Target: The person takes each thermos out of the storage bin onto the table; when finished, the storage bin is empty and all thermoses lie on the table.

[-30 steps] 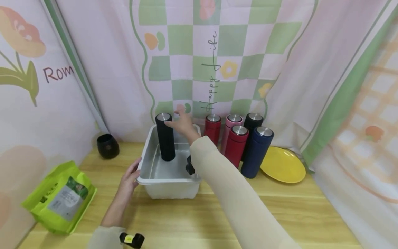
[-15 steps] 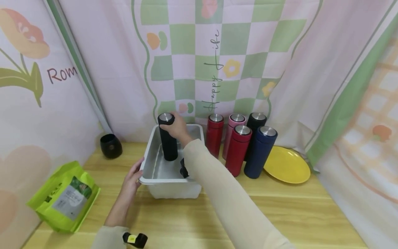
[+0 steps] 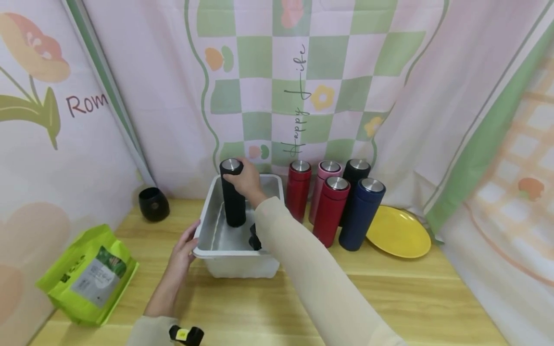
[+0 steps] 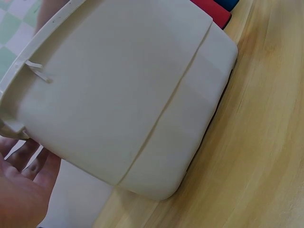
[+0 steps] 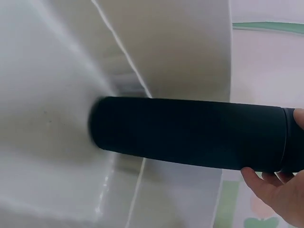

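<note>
A black thermos bottle stands inside a white plastic basin, near its left side. My right hand grips the bottle just below its silver-topped lid. Up close in the right wrist view, the thumb is on one side of the bottle and the fingers on the other. The bottle's base meets the basin floor. My left hand holds the basin by its left rim, near the front corner. From the left wrist view, its fingers bend under the rim of the basin.
Right of the basin stand two red bottles, a pink bottle, a black bottle and a blue bottle. A yellow plate lies beyond them. Leftward are a black cup and a green bag.
My right hand, earlier spread beside the black thermos bottle's top, has closed around it. The bottle stays in the basin, and my left hand keeps its place at the rim.
</note>
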The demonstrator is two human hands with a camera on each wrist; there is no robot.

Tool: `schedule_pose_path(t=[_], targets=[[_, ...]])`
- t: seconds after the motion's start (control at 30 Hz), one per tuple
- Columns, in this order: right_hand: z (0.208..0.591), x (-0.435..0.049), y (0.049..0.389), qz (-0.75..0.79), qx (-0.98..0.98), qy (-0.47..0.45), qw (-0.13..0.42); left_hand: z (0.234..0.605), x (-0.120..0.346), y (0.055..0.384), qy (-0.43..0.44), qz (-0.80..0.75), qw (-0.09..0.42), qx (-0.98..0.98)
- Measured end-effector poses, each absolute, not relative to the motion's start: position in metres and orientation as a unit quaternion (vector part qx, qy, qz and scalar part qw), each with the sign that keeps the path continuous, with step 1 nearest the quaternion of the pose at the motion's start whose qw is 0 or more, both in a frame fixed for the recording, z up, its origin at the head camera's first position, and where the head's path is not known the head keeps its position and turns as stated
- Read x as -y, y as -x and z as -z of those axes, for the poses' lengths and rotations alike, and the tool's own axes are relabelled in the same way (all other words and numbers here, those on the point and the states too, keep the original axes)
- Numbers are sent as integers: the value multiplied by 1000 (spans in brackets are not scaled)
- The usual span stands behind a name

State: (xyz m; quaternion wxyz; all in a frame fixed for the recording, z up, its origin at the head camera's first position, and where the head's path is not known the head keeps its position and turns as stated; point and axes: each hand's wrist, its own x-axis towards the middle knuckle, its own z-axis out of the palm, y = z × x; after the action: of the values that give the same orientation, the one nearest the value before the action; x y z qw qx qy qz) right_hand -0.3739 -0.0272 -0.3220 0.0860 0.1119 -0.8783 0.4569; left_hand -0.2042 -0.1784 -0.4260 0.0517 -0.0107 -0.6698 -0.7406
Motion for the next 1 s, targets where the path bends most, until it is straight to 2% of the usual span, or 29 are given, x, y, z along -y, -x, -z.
schedule_pose_path(t=[0.27, 0.57, 0.8, 1.0], targets=[[299, 23, 366, -479, 865, -115, 93, 425, 179, 202, 10, 743, 51, 668], [254, 5, 355, -521, 838, -115, 112, 422, 182, 200, 7, 741, 44, 670], [225, -18, 344, -535, 826, -117, 134, 423, 179, 201, 10, 742, 59, 668], [201, -44, 329, -531, 825, -114, 153, 422, 177, 201, 7, 744, 51, 666]])
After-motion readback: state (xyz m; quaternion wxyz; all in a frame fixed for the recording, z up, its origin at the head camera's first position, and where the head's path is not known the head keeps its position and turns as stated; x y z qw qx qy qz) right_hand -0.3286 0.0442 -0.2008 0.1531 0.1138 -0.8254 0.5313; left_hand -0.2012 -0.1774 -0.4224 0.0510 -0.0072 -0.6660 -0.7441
